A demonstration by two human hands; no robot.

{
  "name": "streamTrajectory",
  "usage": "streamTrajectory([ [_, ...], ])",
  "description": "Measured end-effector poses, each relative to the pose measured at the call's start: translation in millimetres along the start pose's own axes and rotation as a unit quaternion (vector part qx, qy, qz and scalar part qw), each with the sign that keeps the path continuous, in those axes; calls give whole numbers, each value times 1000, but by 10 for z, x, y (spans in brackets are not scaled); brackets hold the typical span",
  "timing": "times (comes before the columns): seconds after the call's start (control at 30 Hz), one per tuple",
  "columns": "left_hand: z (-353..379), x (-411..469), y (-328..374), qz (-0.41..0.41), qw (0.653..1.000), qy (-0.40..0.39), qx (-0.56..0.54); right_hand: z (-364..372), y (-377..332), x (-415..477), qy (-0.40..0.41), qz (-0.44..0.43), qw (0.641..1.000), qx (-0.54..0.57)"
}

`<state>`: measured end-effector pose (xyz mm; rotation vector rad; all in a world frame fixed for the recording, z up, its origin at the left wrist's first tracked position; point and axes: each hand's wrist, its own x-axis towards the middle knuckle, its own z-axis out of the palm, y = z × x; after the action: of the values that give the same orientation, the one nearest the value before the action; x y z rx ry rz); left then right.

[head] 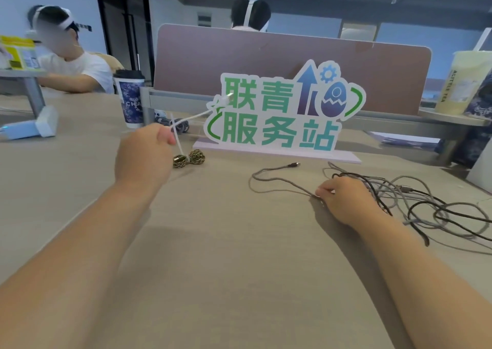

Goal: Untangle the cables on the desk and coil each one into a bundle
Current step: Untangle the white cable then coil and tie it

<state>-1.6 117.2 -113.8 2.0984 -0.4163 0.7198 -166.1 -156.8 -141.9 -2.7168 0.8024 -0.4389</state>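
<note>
My left hand (145, 153) is raised above the desk and pinches a white cable (198, 114), whose plug end sticks up and to the right while the other end hangs down. My right hand (346, 199) rests on the desk at the left edge of a tangle and pinches a grey cable (277, 179) that runs left and ends in a plug near the sign. The tangle of grey and black cables (426, 207) spreads to the right of that hand. Two gold-and-black coiled bundles (189, 158) lie beside each other just past my left hand.
A large sign (282, 114) with green characters stands on the desk in front of a brown partition (266, 56). A dark patterned cup (130, 101) stands at the left, a yellow drink cup (460, 82) at the right. Another person sits at the far left.
</note>
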Motion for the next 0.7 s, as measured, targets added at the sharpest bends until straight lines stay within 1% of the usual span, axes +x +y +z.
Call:
streamTrajectory([
  [0.07,85,-79,69,6,999,-41,7,21,-96,-17,33,1,999,-3],
  [0.13,182,-211,191,35,995,-91,10,37,-273,-90,89,-42,995,34],
  [0.17,217,-279,255,54,992,-114,10,30,-391,-153,95,-62,991,78],
  [0.23,250,-413,391,76,984,-160,2,22,-623,-277,47,-63,977,198],
  [0.3,262,-563,514,95,974,-204,-5,48,-780,-357,-19,-24,940,339],
  [0.37,249,-707,670,129,963,-238,-7,67,-853,-387,-62,13,887,457],
  [0.43,245,-831,836,138,950,-277,-32,49,-867,-398,-65,24,859,508],
  [0.47,249,-874,914,127,942,-307,-46,14,-865,-399,-59,30,847,528],
  [0.5,243,-902,994,105,932,-344,-54,-32,-859,-393,-54,40,828,557],
  [0.57,212,-892,1126,56,905,-418,-62,-126,-811,-354,-43,69,774,628],
  [0.6,180,-853,1173,43,896,-438,-59,-171,-767,-324,-30,77,757,649],
  [0.63,138,-801,1203,34,896,-440,-55,-208,-708,-289,-10,81,762,643],
  [0.67,104,-728,1210,23,906,-418,-61,-238,-639,-253,11,82,783,616],
  [0.7,78,-644,1186,5,921,-379,-90,-263,-574,-229,22,80,807,585],
])
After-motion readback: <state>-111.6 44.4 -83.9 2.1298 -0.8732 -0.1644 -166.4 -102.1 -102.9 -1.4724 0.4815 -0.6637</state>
